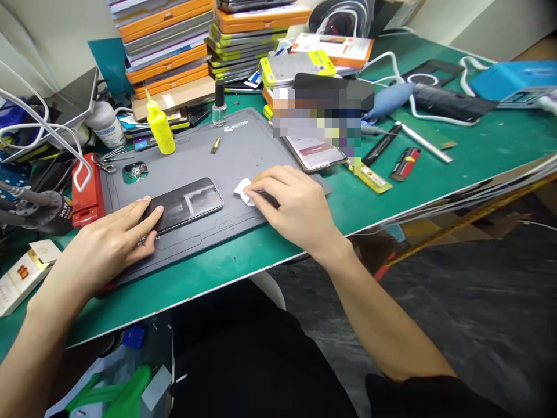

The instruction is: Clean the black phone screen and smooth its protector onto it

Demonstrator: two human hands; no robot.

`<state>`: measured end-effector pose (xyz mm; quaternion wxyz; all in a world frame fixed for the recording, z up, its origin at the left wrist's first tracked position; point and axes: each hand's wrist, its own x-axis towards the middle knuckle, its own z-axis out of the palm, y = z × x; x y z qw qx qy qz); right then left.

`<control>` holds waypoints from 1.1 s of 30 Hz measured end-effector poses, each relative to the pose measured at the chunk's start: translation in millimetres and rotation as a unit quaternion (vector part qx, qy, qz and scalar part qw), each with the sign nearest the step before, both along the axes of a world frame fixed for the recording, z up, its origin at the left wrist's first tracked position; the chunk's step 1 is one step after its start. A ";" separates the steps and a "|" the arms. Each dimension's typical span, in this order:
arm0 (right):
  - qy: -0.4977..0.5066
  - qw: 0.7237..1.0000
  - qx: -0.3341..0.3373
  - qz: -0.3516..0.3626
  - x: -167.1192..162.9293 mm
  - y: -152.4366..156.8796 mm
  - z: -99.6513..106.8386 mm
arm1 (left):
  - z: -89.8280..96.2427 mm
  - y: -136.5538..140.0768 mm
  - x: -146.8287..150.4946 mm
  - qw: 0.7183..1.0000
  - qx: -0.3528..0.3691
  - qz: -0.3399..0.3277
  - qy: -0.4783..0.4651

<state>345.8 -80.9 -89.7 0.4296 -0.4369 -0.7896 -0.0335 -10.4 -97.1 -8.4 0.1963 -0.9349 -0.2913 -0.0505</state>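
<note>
A black smartphone (185, 204) lies face up on the grey work mat (248, 136), with a lighter smeared or reflecting patch over its right half. My left hand (108, 241) holds the phone's left end, fingers on the glass and thumb at the near edge. To the right of the phone, my right hand (300, 206) pinches a small crumpled white wipe (244, 191) just over the mat. A dark gap or object shows under its fingers; I cannot tell which. Beyond the phone lies a small brass-coloured tip (215, 145).
At the mat's far edge stand a yellow squeeze bottle (161, 128) and a clear glass bottle (219, 107). A second phone (315, 152) lies right, near a lighter (405, 164). Left are a red tool (88, 191) and a cigarette box (26, 276). Stacked cases (167, 46) line the back.
</note>
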 end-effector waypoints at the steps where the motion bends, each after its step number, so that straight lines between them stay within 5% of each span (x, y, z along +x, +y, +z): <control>1: -0.011 1.000 0.004 0.001 0.0 -0.4 -0.6 | -0.1 0.3 -0.5 1.000 -0.001 0.001 0.003; 21: -0.007 0.999 -0.036 0.032 2.0 -1.8 0.6 | -0.1 -5.2 -0.6 0.999 -0.024 0.020 -0.008; 27: -0.116 0.988 -0.048 0.087 11.4 8.0 18.7 | -3.3 -6.1 4.9 0.992 -0.056 0.082 -0.077; 33: -0.127 0.971 -0.113 0.166 14.8 37.0 30.3 | 3.3 -19.9 1.0 0.971 0.036 0.141 -0.191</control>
